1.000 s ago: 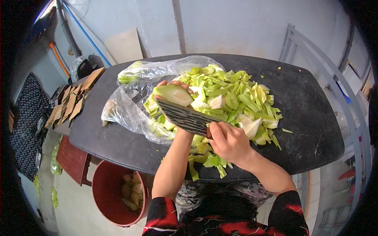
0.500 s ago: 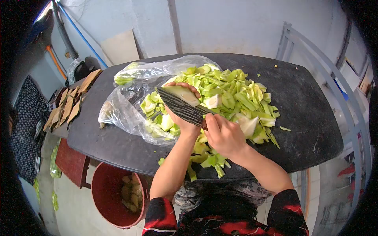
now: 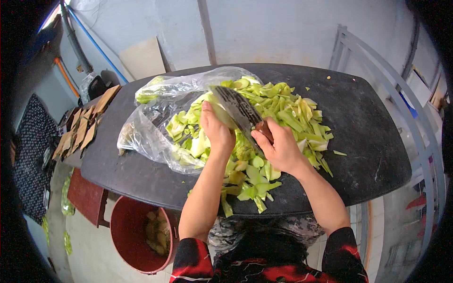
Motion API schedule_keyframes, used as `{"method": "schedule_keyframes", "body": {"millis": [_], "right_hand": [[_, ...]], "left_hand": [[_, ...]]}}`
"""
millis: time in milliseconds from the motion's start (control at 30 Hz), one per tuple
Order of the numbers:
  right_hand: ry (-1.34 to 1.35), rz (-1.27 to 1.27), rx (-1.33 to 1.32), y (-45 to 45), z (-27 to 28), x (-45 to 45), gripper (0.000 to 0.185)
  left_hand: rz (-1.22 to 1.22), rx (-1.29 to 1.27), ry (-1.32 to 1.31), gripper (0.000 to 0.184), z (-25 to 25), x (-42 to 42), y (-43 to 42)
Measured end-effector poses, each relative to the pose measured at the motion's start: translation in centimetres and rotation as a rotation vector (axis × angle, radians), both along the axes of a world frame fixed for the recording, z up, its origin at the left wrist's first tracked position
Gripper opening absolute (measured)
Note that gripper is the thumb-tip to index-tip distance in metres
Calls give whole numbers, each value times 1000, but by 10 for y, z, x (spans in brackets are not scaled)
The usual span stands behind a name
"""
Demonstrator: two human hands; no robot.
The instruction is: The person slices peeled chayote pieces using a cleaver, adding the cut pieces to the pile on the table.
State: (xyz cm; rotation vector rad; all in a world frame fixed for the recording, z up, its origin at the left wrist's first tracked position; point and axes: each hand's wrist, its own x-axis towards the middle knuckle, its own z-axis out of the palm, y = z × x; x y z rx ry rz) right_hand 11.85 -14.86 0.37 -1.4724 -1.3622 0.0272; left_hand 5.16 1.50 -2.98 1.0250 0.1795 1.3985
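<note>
My right hand (image 3: 281,148) is closed around the brown wooden handle of a cleaver (image 3: 237,106). Its broad dark blade, streaked with wet, points up and to the left. A peeled, pale green vegetable (image 3: 218,109) is gripped in my left hand (image 3: 218,131), right beside the blade; the blade partly hides it, and I cannot tell its kind. Beneath both hands spreads a heap of green peelings and cut pieces (image 3: 288,111) on the dark table (image 3: 365,141). More peelings lie near the table's front edge.
A clear plastic bag (image 3: 141,134) with green vegetables in it lies left of the heap. Below the table's front left edge stands a red bucket (image 3: 130,236) with pale pieces inside. A grey metal railing (image 3: 391,80) curves along the right. Flattened cardboard (image 3: 87,125) lies far left.
The cleaver has swung from lying across my left hand to a steeper angle, and my right hand has shifted slightly right and up. The vegetable has turned upright in my left hand.
</note>
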Motion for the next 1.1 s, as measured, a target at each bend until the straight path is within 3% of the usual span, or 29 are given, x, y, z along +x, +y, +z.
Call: {"method": "schedule_keyframes", "body": {"millis": [67, 400, 833, 933, 1000, 1033, 1100], "right_hand": [[114, -49, -54, 0, 2, 0, 21], [16, -130, 6, -1, 5, 10, 24], [-13, -185, -132, -1, 4, 17, 23], [28, -200, -138, 0, 4, 18, 23], [58, -195, -125, -1, 4, 19, 23], [30, -232, -88, -2, 3, 20, 23], [-3, -264, -54, -4, 3, 24, 23]], "left_hand": [[-146, -203, -69, 52, 8, -3, -5], [-204, -80, 37, 52, 11, -10, -1], [-427, -46, 246, 52, 25, -27, 3], [-511, -104, 241, 52, 27, -28, 5], [-631, -304, 200, 50, 24, -28, 14], [-630, -304, 198, 50, 19, -27, 23], [-3, 50, 720, 44, 12, -26, 37]]}}
